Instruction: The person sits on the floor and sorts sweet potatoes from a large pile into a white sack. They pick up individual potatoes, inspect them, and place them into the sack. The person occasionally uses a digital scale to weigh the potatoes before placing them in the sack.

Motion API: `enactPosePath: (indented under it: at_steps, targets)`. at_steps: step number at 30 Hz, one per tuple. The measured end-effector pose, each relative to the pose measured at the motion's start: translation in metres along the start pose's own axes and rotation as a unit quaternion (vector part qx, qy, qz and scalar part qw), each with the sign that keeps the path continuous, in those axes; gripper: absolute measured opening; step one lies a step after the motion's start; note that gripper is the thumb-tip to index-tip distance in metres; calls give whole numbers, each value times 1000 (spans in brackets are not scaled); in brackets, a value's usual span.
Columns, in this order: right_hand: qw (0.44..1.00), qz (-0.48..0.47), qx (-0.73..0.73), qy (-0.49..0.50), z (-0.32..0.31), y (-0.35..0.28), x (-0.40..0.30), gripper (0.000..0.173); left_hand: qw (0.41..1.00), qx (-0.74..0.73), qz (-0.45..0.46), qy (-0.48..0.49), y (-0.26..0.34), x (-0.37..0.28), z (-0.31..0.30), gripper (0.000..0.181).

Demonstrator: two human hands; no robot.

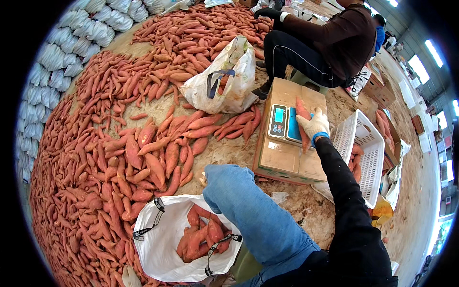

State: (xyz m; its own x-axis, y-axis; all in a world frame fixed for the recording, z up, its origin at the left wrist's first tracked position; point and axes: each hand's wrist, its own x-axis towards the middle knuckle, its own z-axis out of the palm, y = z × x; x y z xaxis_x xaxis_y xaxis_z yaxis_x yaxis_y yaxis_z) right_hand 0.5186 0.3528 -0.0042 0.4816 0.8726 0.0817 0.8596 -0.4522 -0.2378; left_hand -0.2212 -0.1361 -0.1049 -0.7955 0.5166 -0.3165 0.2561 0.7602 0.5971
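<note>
My right hand point(314, 123), in a pale glove with a blue cuff, grips a long sweet potato point(303, 111) over the blue plate of a digital scale point(278, 121). The scale lies on a closed cardboard box point(283, 158). At the bottom left edge, the gloved fingers of my left hand point(130, 277) show by the sweet potato pile point(89, 201); whether they hold anything is hidden. A white bag with black straps point(157, 258), partly filled with sweet potatoes point(200, 238), stands open between that hand and my knee.
Another white woven bag point(229, 93) stands ahead. A person in dark clothes point(330, 39) sits beyond the box. On the right are a white plastic crate point(371, 161) and an open carton point(392, 138) with sweet potatoes. Stacked filled sacks point(57, 53) line the far left.
</note>
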Motion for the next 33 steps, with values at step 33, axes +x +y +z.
enactPosePath:
  at_steps: [33]
  targets:
    - [630,12,617,-471,-83,-105,-60,51,954,-229,123,147,119,-78,-8,38]
